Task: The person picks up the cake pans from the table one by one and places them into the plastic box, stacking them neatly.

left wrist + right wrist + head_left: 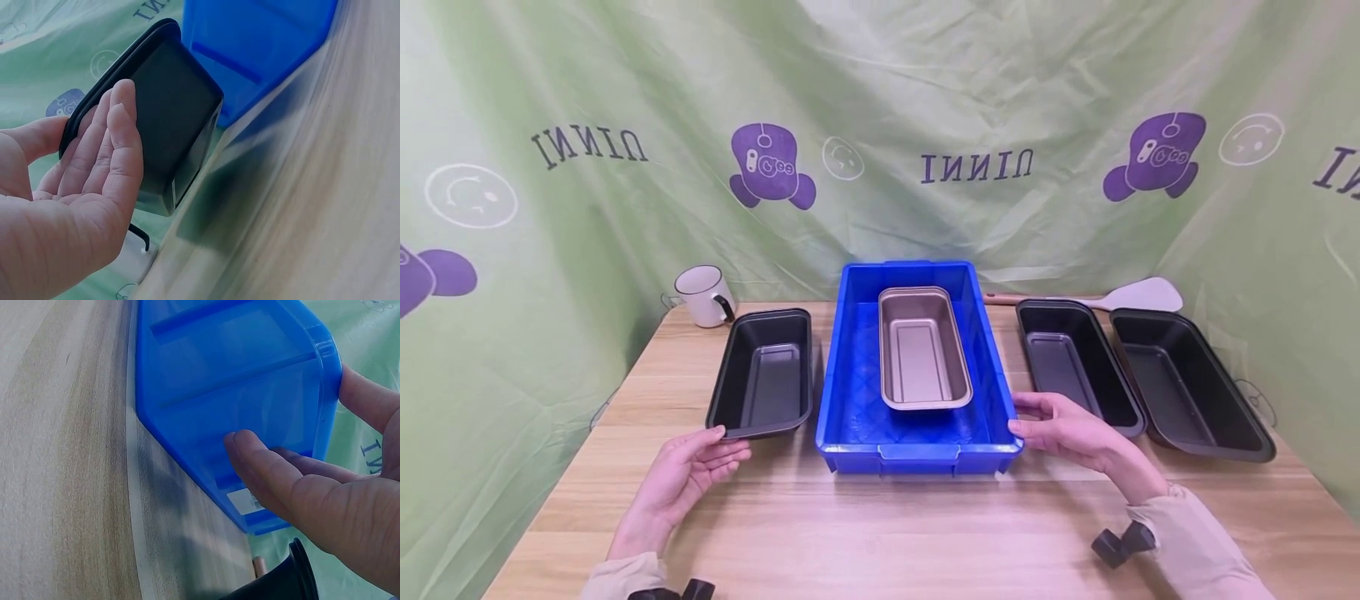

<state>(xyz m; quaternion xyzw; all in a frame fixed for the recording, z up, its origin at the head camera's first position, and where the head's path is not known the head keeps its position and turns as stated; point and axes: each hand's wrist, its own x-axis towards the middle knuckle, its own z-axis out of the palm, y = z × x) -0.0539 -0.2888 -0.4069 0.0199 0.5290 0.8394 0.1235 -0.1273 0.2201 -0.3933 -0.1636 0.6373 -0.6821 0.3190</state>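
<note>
My left hand (681, 475) holds the near rim of a black loaf pan (775, 375), thumb on the rim and fingers under it. In the left wrist view, the pan's wall (178, 112) stands over a shadow on the tabletop; its near end looks raised. To its right is a blue plastic bin (921, 462) with a gold-brown loaf pan (920, 354) inside. At the bin's right side, near the front corner, my right hand (1071, 433) grips the rim with the thumb over it. Its fingers (269, 469) lie against the outer wall in the right wrist view.
Two more black loaf pans, a nearer one (1060, 358) and an outer one (1172, 392), lie right of the bin. Behind them is a white spatula (1138, 295). A white mug (702, 300) stands at the back left. Green printed cloth (880, 83) hangs behind the wooden table (850, 542).
</note>
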